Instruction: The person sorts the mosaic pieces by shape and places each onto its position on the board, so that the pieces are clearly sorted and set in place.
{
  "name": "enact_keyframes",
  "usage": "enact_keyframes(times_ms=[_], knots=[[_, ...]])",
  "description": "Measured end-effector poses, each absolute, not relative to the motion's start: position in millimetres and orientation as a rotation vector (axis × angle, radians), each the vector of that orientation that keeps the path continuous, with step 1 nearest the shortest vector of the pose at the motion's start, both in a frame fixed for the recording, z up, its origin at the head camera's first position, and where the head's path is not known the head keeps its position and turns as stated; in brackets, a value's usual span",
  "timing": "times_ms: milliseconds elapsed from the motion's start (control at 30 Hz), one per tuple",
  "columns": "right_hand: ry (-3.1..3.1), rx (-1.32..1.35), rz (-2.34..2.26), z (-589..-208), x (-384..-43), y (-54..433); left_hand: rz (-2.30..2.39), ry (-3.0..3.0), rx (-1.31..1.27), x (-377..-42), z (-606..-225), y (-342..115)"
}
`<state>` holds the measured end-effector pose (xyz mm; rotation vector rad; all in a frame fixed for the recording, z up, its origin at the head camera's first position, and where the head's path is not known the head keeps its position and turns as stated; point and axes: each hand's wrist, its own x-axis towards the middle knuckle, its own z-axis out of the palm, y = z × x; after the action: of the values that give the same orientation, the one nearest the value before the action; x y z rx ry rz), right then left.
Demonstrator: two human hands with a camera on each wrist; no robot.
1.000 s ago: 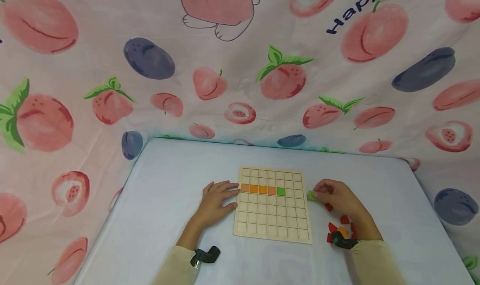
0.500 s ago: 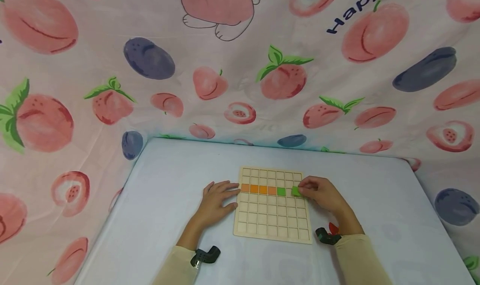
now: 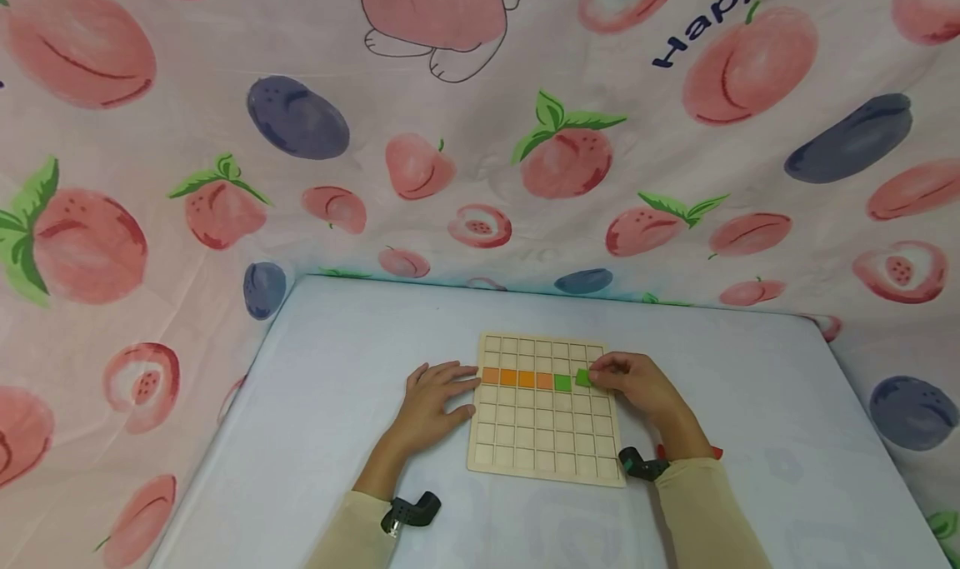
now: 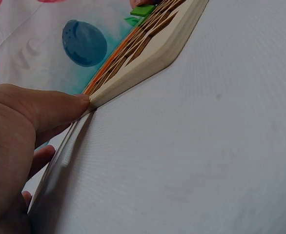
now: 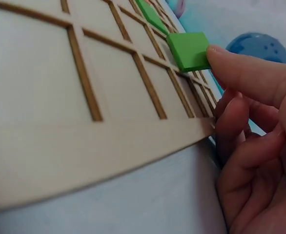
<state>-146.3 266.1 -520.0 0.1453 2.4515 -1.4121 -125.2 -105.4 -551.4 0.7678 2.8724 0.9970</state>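
Observation:
A square wooden grid board lies on the white table. One row holds several orange tiles from its left edge, followed by a green tile. My right hand pinches a second green tile between thumb and fingers, close over the right part of that same row. In the right wrist view the pinched tile is slightly tilted above the grid ridges. My left hand has its fingers spread at the board's left edge, the thumb touching the side.
Red pieces lie right of the board, mostly hidden behind my right wrist. Each wrist wears a black camera mount. A fruit-printed cloth hangs behind and beside the white table.
My right hand has carried the green tile leftward from beside the board to over the row, shifting slightly further left lately. The left hand has stayed in place.

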Motion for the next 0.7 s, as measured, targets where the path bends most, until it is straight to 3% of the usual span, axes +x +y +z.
enact_keyframes(times_ms=[700], knots=[[2.471,0.152,-1.387,-522.1,-148.5,263.8,1.010,2.876,0.777,-125.6,-553.7,-105.9]])
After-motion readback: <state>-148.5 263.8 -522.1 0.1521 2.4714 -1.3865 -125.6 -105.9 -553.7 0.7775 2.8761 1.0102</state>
